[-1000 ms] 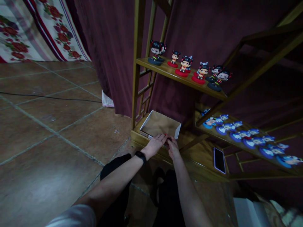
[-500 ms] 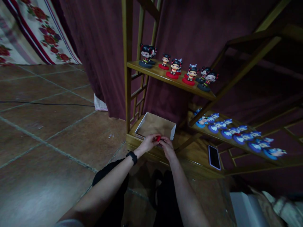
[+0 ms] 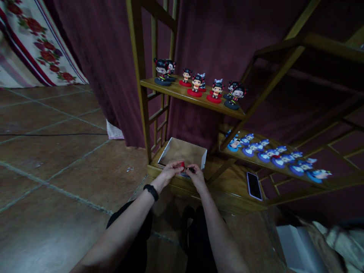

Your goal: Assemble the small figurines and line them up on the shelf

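My left hand (image 3: 170,170) is pinched on a small red object (image 3: 182,164) just in front of an open cardboard box (image 3: 182,151) on the bottom shelf. My right hand (image 3: 195,172) is curled beside it, fingertips close to the same red object; what it grips, if anything, is hidden. A black band sits on my left wrist. The box's inside looks bare.
A wooden shelf unit (image 3: 196,99) holds several small figurines on red and dark bases (image 3: 199,83). A lower shelf carries several blue figurines (image 3: 270,153). A phone (image 3: 253,185) lies on the bottom board. Dark curtain behind, tiled floor left, a white box (image 3: 298,250) at lower right.
My hands have lifted slightly from the box's front edge and a small red object now shows between the fingers. The camera has swung to the right.
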The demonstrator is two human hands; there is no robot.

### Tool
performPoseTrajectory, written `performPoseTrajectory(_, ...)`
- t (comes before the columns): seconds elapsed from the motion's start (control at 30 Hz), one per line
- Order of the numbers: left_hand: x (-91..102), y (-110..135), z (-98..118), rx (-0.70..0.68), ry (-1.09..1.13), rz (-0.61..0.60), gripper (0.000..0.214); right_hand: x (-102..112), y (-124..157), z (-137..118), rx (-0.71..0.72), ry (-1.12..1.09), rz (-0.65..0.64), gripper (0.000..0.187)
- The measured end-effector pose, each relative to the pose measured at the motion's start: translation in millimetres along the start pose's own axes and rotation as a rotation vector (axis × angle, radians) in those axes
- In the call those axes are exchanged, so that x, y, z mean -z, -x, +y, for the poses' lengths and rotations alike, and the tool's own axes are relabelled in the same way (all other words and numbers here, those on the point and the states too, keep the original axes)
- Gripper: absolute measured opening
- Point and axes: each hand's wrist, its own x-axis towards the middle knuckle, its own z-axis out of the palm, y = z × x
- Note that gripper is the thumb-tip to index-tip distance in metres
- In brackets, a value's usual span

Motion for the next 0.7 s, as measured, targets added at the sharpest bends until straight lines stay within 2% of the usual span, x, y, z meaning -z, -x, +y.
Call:
performPoseTrajectory(0.23,-1.4,2.3,5.6,0.076,0.064,-0.03,0.05,-3.3,2.3,-8.5,-0.169,-0.274,0.003,0.022)
performPoseTrajectory(0.7,-4.5,2.0,0.9,-0.003,-0.018,-0.092,0.039,-6.0,1.3,-10.3,-0.178,-0.2,0.022,0.033)
